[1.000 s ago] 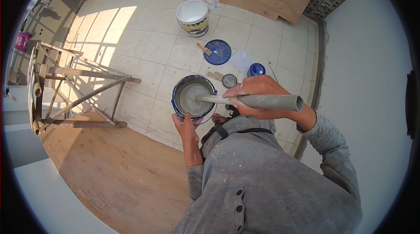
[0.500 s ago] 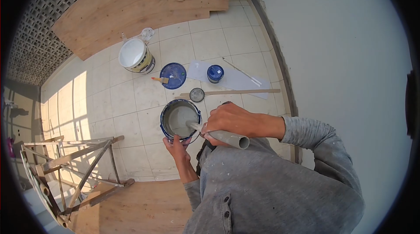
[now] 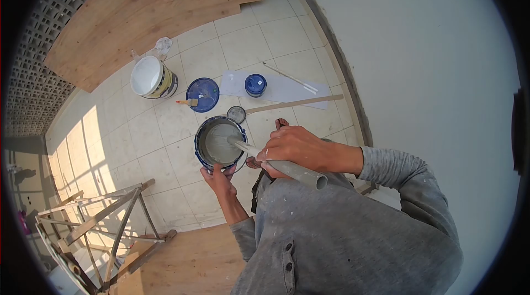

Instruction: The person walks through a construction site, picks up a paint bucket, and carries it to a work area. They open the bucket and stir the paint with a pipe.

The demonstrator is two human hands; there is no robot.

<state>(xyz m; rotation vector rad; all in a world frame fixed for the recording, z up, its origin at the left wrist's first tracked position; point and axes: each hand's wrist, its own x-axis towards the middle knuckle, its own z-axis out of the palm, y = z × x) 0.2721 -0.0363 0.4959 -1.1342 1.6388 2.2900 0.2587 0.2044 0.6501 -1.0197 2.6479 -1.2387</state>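
Note:
Grey paint fills part of a blue-rimmed bucket (image 3: 197, 154) in front of me. My left hand (image 3: 220, 178) grips the near side of that bucket, thumb over the rim and fingers beneath. A grey plastic pipe (image 3: 298, 173) is wrapped in my right hand (image 3: 287, 149). Its lower end slants down into the paint; its hollow upper end points toward my body at the right. Beyond the bucket a small round lid or tin (image 3: 236, 114) lies on the floor at the end of a wooden strip (image 3: 298, 103).
A white-rimmed pail (image 3: 155, 78) stands farther off. Nearer are a blue lid (image 3: 203, 88) with a paintbrush (image 3: 187, 102) on it, and a small blue tub (image 3: 255, 85) on a white sheet (image 3: 298, 93). Plywood (image 3: 154, 13) lies behind. A wooden trestle (image 3: 110, 234) is at lower left, a wall (image 3: 419, 63) at right.
My view has shifted, so the floor items sit farther left. The pipe's lower end has drawn slightly away from the bucket's near rim, and a foot now shows beside my right hand.

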